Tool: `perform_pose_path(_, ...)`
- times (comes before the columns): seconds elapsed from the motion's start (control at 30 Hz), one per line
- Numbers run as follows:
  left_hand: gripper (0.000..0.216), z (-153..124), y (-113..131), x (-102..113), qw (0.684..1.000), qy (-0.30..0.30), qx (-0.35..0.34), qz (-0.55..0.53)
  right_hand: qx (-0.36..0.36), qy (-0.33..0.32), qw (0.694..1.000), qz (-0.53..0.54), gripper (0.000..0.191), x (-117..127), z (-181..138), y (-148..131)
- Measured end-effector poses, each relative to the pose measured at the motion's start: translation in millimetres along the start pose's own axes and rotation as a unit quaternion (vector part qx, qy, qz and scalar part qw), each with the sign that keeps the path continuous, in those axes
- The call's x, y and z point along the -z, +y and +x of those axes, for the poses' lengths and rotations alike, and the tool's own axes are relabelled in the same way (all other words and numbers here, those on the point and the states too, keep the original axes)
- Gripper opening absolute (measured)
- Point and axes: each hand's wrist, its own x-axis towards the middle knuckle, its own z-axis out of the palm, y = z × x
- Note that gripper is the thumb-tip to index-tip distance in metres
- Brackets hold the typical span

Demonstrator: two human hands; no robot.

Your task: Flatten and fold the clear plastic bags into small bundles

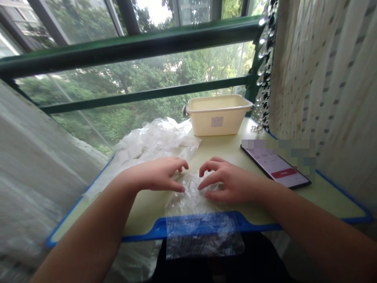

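A clear, crinkled plastic bag (203, 236) lies flat on the table in front of me, its near end hanging over the blue edge. My left hand (159, 173) is over the bag's far left side, thumb and fingers apart and bent, with nothing seen between them. Opposite it, my right hand (228, 181) is above the far right part of the bag, fingers spread and slightly curled. Whether the fingertips touch the plastic I cannot tell. Behind my left hand sits a heap of clear plastic bags (147, 141).
A cream plastic tub (203, 124) with a small label stands at the back of the pale table (141, 220). On the right lies a phone (273, 167) with a lit screen. Green railings (132, 47) and windows rise behind; curtains (324, 78) hang at both sides.
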Motion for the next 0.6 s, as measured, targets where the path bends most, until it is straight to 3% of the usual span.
perform_pose_path(0.1, 0.058, -1, 1, -1, 0.999, -0.035, 0.019, 0.012, 0.000, -0.009, 1.000, -0.006, 0.017, -2, 0, -1)
perform_pose_path(0.37, 0.058, 1, 1, -5, 0.999, -0.030, 0.029, 0.013, 0.009, -0.056, 0.998, 0.026, 0.016, 2, 1, -7)
perform_pose_path(0.6, 0.063, -5, -1, 2, 0.998, -0.050, 0.034, 0.012, -0.055, -0.059, 0.996, 0.032, 0.031, 11, -2, -3)
